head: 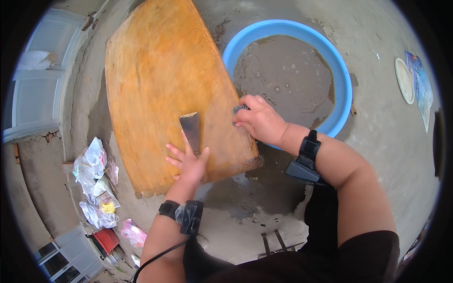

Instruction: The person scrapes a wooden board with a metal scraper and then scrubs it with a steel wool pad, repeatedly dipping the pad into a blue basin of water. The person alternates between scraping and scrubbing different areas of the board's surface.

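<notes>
A broad orange-brown wooden board [159,78] lies tilted before me, its right edge by a blue plastic basin [343,81] of murky water. My right hand [260,118] pinches a grey steel-wool scouring pad [241,108] against the board near that edge. The board's surface looks wet and paler around there. My left hand [189,162] rests with fingers spread on the board's near part. Between its index finger and thumb a dark scraper blade [191,132] with a worn end sticks out. The palm hides whatever lies behind the blade, so its grip is unclear.
Wet concrete ground [269,226] surrounds the board. Plastic bags [93,177] and a red bucket [106,240] lie to the left, near glazed doors [39,88]. At the far right are a pale oval lid or dish [404,81] and a blue printed bag [421,85].
</notes>
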The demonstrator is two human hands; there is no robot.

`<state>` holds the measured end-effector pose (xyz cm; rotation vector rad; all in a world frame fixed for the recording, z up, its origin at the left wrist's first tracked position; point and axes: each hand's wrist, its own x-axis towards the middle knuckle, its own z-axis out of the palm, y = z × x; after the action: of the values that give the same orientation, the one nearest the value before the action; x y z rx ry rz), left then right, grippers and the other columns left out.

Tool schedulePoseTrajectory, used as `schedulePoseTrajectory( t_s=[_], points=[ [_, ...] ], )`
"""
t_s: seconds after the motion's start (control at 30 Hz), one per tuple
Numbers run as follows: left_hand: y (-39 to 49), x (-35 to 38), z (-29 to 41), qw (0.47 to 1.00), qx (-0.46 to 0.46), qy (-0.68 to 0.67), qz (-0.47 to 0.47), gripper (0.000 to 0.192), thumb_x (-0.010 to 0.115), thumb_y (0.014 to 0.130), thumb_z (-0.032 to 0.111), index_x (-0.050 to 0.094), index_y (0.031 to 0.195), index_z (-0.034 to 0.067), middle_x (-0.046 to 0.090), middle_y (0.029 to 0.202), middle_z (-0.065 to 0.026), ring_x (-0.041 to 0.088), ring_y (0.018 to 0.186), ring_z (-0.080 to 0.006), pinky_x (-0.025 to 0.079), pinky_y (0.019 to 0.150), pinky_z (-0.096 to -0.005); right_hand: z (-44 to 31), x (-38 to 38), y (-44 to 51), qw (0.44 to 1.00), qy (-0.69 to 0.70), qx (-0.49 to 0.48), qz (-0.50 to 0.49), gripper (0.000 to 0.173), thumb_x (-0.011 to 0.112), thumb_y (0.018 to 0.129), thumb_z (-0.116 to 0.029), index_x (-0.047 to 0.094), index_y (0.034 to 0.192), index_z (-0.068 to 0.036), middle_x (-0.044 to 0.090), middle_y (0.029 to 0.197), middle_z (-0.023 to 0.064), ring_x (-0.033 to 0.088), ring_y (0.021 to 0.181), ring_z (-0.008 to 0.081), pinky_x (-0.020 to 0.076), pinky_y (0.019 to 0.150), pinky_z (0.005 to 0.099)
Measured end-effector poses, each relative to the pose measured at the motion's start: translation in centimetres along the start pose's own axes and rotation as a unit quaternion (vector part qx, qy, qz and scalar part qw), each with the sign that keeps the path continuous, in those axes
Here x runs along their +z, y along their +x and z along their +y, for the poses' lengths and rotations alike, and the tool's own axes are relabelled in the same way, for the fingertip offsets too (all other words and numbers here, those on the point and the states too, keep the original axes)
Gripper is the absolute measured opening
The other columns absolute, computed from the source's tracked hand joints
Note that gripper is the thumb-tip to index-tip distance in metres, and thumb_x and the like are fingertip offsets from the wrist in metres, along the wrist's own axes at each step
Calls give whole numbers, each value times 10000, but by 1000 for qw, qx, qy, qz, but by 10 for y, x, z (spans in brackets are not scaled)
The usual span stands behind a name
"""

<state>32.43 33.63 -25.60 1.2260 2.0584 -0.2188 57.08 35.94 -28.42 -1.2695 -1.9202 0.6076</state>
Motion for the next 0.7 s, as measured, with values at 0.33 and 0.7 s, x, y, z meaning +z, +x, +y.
schedulePoseTrajectory(
  t_s=[0.33, 0.7],
  points=[
    [-1, -3, 5, 1000, -5, 2, -5, 944, 609, 843, 552, -70, 1491, 446, -337, 1525, -108, -244, 1404, -437, 80, 957, -792, -4, -5, -27, 998, 48, 10, -47, 174, 731, 757, -94, 705, 919, -151, 557, 1043, 125, 555, 974, 343, 468, 880, 409],
    [-1, 0, -5, 992, 47, -115, 13, 907, 656, 872, 425, 33, 1526, 348, -332, 1518, -151, -329, 1350, -466, 5, 1123, -577, 146, -30, -94, 846, -202, 469, -152, 358, 567, 847, -77, 620, 1196, -139, 464, 1276, 174, 494, 1161, 395, 446, 986, 425]
  ],
)
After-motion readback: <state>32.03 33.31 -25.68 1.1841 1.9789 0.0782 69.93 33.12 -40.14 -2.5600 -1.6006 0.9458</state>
